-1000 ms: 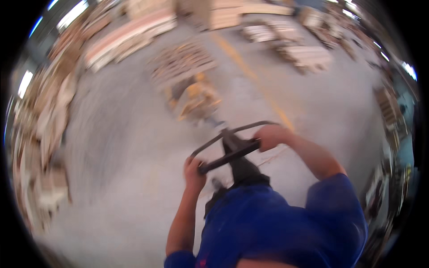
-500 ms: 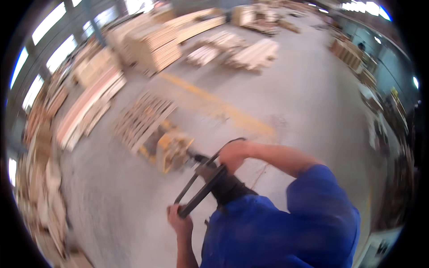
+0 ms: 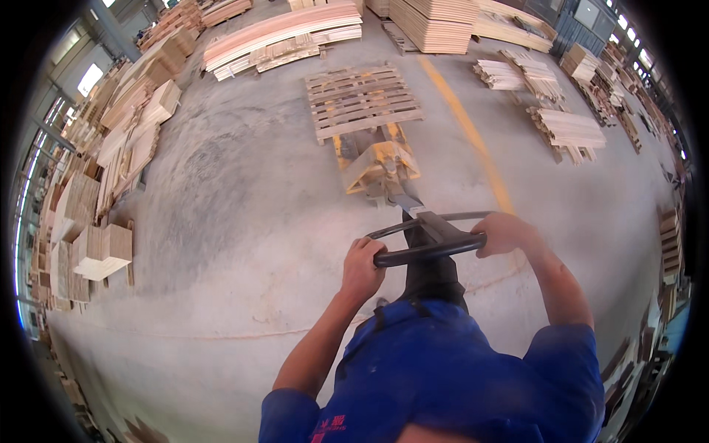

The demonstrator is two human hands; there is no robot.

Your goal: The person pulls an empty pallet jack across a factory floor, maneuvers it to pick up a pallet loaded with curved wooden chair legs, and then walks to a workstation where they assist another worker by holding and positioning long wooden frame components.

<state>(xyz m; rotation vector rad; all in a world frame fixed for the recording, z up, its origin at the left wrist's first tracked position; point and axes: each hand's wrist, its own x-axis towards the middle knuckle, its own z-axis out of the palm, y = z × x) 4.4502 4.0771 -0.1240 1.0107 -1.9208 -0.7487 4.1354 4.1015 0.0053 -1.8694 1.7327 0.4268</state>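
Note:
Both my hands grip the black loop handle of a yellow pallet jack. My left hand is wrapped round the handle's left end, and my right hand is closed on its right end. From the handle a shaft runs forward to the jack's worn yellow body. On the forks, just beyond that body, lies a slatted wooden pallet with bare slats. The forks show in part between the slats. Below the handle my dark-trousered legs are partly hidden by my blue shirt.
A long stack of boards lies beyond the pallet, with a tall panel stack to its right. A yellow floor line runs right of the jack. Bundled slats sit farther right. Wooden blocks and timber piles line the left.
My view has swung left, so the jack and pallet now appear straight ahead instead of off to the left. The handle has turned nearly level across my body; both hands keep their hold.

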